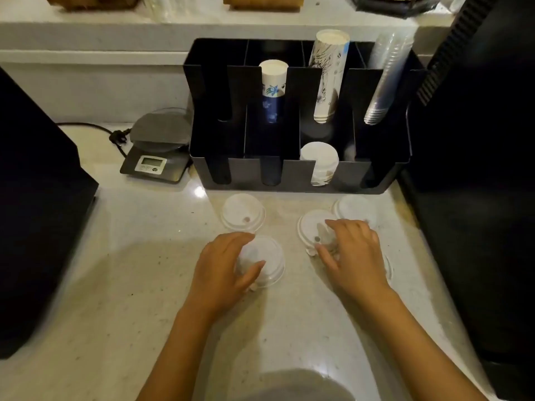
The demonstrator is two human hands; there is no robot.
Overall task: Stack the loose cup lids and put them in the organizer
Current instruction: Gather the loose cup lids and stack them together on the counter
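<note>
Several white cup lids lie loose on the pale counter in front of a black organizer (301, 172). My left hand (223, 264) is shut around the near-left lid (269, 256), thumb over its front rim. Behind it rests another lid (242, 211), untouched. My right hand (351, 253) reaches over a lid (311, 227) at centre right, fingers spread and touching its top. A further lid (354, 208) sits behind that hand, and the edge of one more lid (388, 269) peeks out from under its right side. A short stack of white lids (320, 159) stands in a front organizer slot.
The organizer's back slots hold a blue-printed paper cup stack (273, 82), a taller paper cup stack (328, 73) and clear plastic cups (385, 79). A digital scale (157, 151) stands left of it. Black machines flank the counter at left (37, 209) and right (474, 198).
</note>
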